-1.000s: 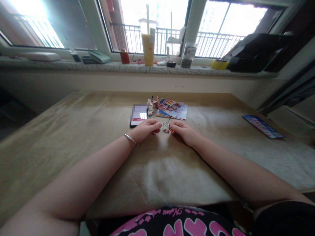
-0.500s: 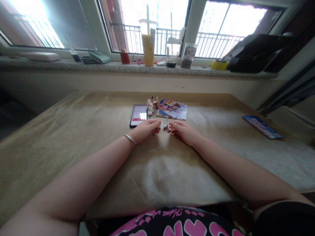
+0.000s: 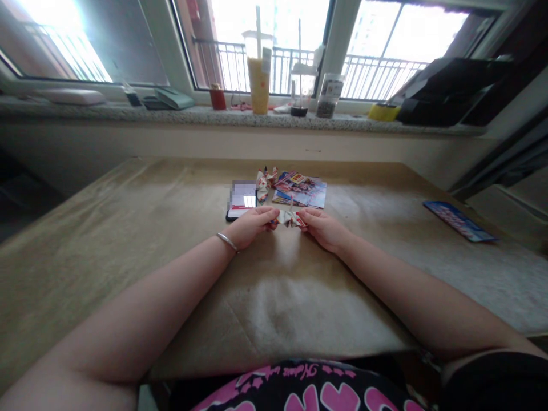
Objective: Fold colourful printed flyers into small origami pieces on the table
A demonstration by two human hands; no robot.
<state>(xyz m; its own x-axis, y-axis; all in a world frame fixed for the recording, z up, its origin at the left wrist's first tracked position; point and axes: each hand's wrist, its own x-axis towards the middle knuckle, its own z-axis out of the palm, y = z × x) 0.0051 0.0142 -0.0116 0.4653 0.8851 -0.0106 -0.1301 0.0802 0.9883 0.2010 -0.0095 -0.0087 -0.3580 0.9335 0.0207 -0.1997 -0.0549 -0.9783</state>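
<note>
A small folded paper figure [image 3: 288,217] in red, white and blue print is pinched between both hands over the middle of the table. My left hand [image 3: 252,225], with a silver bangle on the wrist, grips its left end with closed fingers. On the other side, my right hand [image 3: 323,228] pinches its right end. Just behind the hands lie a phone [image 3: 242,202], another folded paper figure [image 3: 264,180] and a stack of printed paper sheets [image 3: 301,190].
The table wears a tan cloth [image 3: 128,228]. A blue printed strip [image 3: 460,220] lies at the right. On the stone windowsill [image 3: 171,117] behind stand a yellow drink cup [image 3: 258,85], a red cup [image 3: 217,97], jars and a dark box [image 3: 445,91].
Both hands have shifted slightly away from me with the folded paper, and its thin tip now stands a little higher between them.
</note>
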